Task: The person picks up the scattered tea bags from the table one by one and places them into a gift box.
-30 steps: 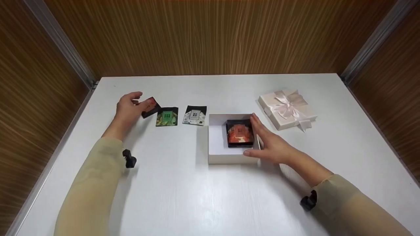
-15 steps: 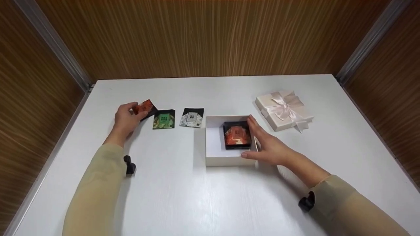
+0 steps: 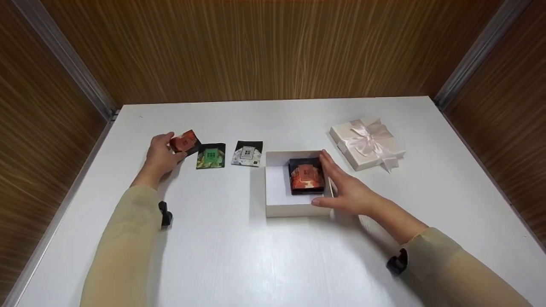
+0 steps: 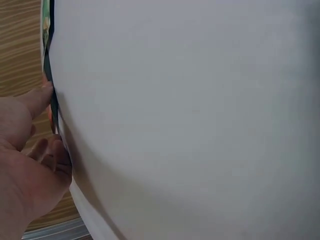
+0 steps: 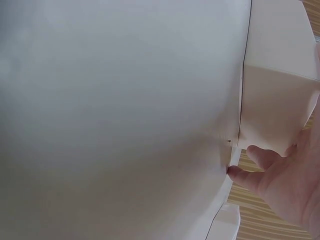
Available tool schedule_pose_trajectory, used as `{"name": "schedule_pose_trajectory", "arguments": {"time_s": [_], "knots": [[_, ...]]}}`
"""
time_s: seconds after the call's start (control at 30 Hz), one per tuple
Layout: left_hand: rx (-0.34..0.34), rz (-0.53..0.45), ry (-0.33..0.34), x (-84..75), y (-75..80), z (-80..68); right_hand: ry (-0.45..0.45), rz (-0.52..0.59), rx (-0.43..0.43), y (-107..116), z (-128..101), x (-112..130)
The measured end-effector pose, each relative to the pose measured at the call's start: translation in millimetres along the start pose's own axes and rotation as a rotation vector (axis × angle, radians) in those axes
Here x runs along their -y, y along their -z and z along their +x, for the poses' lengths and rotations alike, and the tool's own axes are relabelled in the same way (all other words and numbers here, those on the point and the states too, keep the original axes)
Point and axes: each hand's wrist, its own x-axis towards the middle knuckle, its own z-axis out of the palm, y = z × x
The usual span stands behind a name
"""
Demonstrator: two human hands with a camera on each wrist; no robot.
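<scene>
My left hand (image 3: 161, 157) pinches a red-and-black sachet (image 3: 184, 143) between thumb and fingers at the left of the table. In the left wrist view this sachet shows nearly edge-on beside the thumb (image 4: 40, 97). Just right of it lies a green-and-black sachet (image 3: 211, 156), and farther right a white-and-black one (image 3: 247, 154). An open cream box (image 3: 294, 210) holds red-and-black sachets (image 3: 307, 175) against its right side. My right hand (image 3: 352, 194) rests at the box's right side, thumb at the front and straight fingers along the rim. The right wrist view shows it beside the box wall (image 5: 275, 105).
A cream box lid (image 3: 347, 145) with a pale pink ribbon bow (image 3: 369, 140) lies at the back right. Everything rests on a white table (image 3: 239, 264). Wood-grain panels (image 3: 256, 47) enclose the back and both sides.
My left hand has shifted its hold on the red-and-black sachet and moved slightly toward me. The sachet's printed face shows more fully now. My right hand stays at the box.
</scene>
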Motion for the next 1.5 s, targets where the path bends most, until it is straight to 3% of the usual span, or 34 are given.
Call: {"name": "schedule_pose_trajectory", "arguments": {"time_s": [0.33, 0.57, 0.77, 1.0, 1.3, 1.5], "knots": [[0.166, 0.023, 0.079, 0.4, 8.6, -8.0, 0.002, 0.005, 0.014, -0.7, 1.0, 0.9], [0.193, 0.086, 0.079, -2.6, 14.1, -17.5, 0.006, 0.002, 0.007, 0.3, 1.1, 0.3], [0.198, 0.15, 0.014, 1.9, 19.7, -29.6, 0.012, 0.008, -0.004, -0.6, -0.2, -1.6], [0.122, 0.108, -0.027, 10.2, 15.4, -42.8, 0.012, -0.014, 0.004, -1.4, 2.4, -2.2], [-0.084, -0.028, -0.035, 5.9, -4.7, -49.6, -0.011, -0.011, 0.019, 1.0, 1.7, -3.5], [-0.151, -0.106, -0.018, -1.0, -7.9, -55.9, -0.005, -0.004, 0.022, 0.1, 2.7, -0.7]]}}
